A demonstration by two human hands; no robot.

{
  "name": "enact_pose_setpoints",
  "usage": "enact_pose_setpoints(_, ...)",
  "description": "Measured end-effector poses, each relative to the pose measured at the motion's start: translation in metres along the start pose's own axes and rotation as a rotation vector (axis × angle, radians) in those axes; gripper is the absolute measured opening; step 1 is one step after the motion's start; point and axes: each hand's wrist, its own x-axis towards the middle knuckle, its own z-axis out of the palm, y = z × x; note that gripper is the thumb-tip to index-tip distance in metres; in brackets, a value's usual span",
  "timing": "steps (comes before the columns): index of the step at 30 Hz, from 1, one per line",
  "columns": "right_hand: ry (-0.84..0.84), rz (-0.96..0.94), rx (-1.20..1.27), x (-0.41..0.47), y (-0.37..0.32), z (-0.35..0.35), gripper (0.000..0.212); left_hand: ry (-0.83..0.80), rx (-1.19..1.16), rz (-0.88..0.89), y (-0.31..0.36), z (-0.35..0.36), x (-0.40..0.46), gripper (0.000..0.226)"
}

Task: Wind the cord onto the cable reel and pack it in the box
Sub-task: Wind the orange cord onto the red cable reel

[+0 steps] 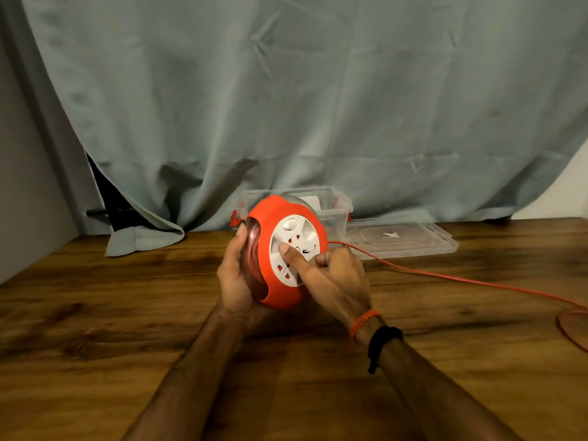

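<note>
The left hand cups the reel above the desk. The right hand, fingers curled, presses its thumb on the reel's white face. The cord trails right. Behind, the box stands open, its lid beside it.

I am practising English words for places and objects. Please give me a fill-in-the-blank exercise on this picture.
1. The left hand holds the orange cable reel above the wooden ____.
2. The orange cord trails from the reel toward the person's ____ side.
3. The lid lies ____ the clear plastic box, on its right.

Missing words: table; right; beside
</note>
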Motion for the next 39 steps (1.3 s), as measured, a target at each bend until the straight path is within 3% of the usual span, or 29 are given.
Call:
enact_pose_setpoints(6,0.039,-0.34,-0.35,0.008,-0.004,-0.033,0.033,-0.067,0.003,-0.061,0.003,-0.005,-0.001,0.067)
enact_pose_setpoints(13,-0.085,-0.444,-0.667,0.011,0.006,-0.039,0.064,-0.13,0.029,-0.124,0.004,-0.008,-0.001,0.069)
enact_pose_setpoints(17,-0.022,-0.539,-0.716,0.013,0.012,-0.037,0.067,-0.183,0.038,-0.201,0.005,-0.011,-0.001,0.068)
enact_pose_setpoints(20,0.002,-0.568,-0.726,0.014,0.015,-0.034,0.067,-0.19,0.057,-0.175,0.005,-0.014,0.0,0.058)
enact_pose_setpoints(26,0.034,-0.558,-0.731,0.014,0.019,-0.031,0.069,-0.136,0.111,-0.138,0.002,-0.013,0.001,0.066)
enact_pose_setpoints(30,0.093,-0.487,-0.665,0.01,0.016,-0.028,0.067,-0.077,0.112,-0.053,0.001,-0.007,0.0,0.055)
enact_pose_setpoints(33,0.116,-0.307,-0.559,0.006,0.009,-0.018,0.071,-0.073,0.121,-0.012,0.002,-0.004,0.0,0.051)
enact_pose_setpoints(37,-0.004,0.074,-0.06,0.004,0.0,-0.002,0.078,-0.032,0.153,-0.01,0.0,-0.003,0.002,0.054)
enact_pose_setpoints(39,-0.088,0.259,0.21,0.004,-0.001,0.006,0.065,-0.011,0.16,-0.011,-0.001,-0.003,0.002,0.051)
